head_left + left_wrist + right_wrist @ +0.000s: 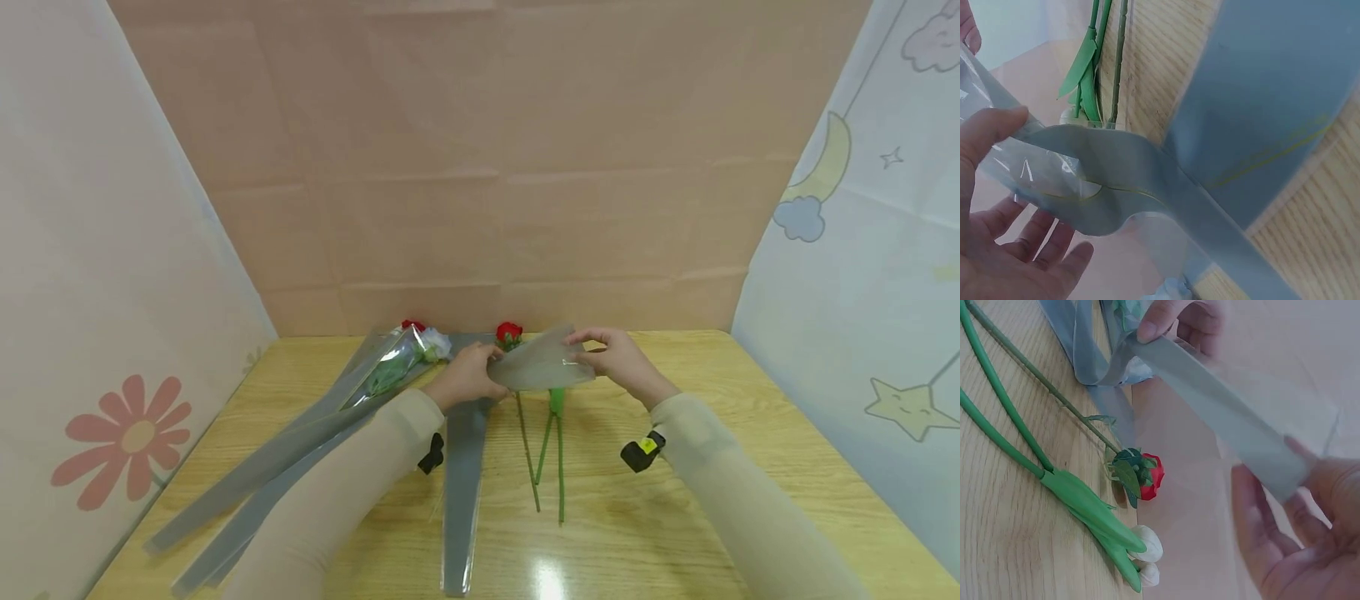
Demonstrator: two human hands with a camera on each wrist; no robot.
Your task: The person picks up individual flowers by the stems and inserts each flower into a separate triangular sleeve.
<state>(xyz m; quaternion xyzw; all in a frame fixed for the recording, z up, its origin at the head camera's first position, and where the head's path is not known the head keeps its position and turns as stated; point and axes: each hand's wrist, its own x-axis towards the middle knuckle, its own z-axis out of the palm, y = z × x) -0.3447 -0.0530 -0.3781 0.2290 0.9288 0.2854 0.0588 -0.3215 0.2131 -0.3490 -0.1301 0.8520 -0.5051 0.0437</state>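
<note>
Both hands hold the wide top of a grey-and-clear flower wrapping sleeve (543,362), raised above the table. My left hand (467,375) grips its left side, thumb on the near face in the left wrist view and fingers behind. My right hand (618,360) pinches its right end between thumb and fingers. Beneath and beside it lie a red rose (1150,477) on a thin stem and white tulips (1149,545) with green leaves. In the head view the sleeve hides the tulip heads. A grey tapered length (463,500) lies below my left hand; whether it joins the held sleeve, I cannot tell.
At the left lie several grey sleeves (262,467), one around a white flower (435,343) and a red flower (411,324). The wooden table (637,533) meets a pinkish-brown backdrop (495,167), with patterned side panels (847,333) at both sides.
</note>
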